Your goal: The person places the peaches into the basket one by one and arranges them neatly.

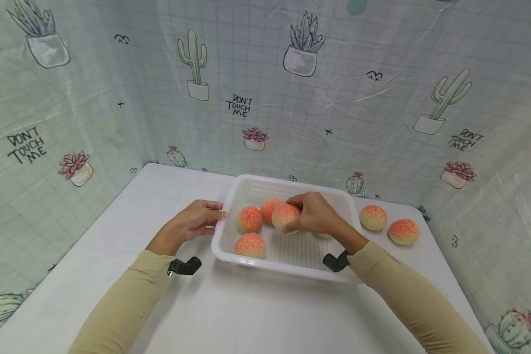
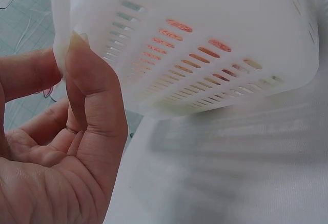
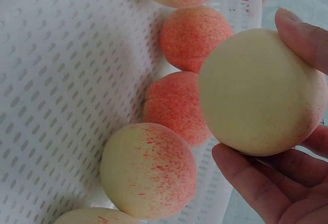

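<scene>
My right hand (image 1: 314, 214) grips a peach (image 1: 285, 218) over the white plastic basket (image 1: 287, 268). Pale yellow skin faces the right wrist camera on this held peach (image 3: 261, 93), with the thumb on one side and fingers on the other. Several red-and-yellow peaches lie in the basket, among them one at the left wall (image 1: 250, 220) and one in the near left corner (image 1: 250, 245). Another is mostly hidden beneath my right hand. At the basket's left side, my left hand (image 1: 196, 220) pinches the rim between thumb and fingers; the left wrist view shows the slotted wall (image 2: 205, 24) beside it.
Two more peaches, one (image 1: 373, 218) slightly behind the other (image 1: 404, 231), sit on the white table (image 1: 256, 314) to the basket's right. A cactus-print curtain (image 1: 265, 98) surrounds the table at the back and sides.
</scene>
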`<state>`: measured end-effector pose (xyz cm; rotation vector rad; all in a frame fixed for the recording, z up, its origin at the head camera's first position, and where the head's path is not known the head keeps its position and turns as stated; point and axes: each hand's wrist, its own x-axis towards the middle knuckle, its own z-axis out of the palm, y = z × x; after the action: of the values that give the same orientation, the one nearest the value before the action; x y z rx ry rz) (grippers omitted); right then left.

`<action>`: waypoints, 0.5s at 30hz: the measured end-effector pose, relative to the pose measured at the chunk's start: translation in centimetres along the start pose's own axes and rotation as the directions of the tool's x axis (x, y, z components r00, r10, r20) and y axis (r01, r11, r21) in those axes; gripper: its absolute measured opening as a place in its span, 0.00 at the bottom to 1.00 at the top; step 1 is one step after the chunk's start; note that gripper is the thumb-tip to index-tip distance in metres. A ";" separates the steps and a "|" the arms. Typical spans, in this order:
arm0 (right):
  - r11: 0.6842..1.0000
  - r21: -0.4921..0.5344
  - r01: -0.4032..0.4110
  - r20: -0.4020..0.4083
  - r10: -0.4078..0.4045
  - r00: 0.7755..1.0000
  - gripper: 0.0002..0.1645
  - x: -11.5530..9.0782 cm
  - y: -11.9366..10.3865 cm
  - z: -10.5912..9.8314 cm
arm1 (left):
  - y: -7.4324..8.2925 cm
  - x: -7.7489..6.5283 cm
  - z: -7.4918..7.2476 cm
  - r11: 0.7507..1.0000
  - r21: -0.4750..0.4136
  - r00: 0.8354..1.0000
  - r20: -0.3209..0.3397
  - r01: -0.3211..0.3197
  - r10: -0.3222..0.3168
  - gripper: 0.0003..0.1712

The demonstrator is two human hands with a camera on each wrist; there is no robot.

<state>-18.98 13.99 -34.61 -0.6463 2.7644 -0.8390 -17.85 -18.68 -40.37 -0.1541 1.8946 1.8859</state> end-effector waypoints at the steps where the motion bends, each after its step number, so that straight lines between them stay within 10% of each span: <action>1: 1.000 0.003 0.004 0.002 -0.004 1.000 0.37 0.0 0.0 0.1 | 0.0 0.0 0.0 1.000 -0.001 1.000 0.004 -0.002 0.002 0.29; 15: 0.999 -0.002 0.048 0.031 -0.048 0.998 0.41 0.9 0.3 1.2 | 0.2 -0.2 0.0 1.000 -0.010 1.000 0.013 -0.007 0.007 0.28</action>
<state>-19.50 13.24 -35.77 -0.7220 2.7334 -0.8278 -17.72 -18.72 -40.06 -0.1380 1.8801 1.8969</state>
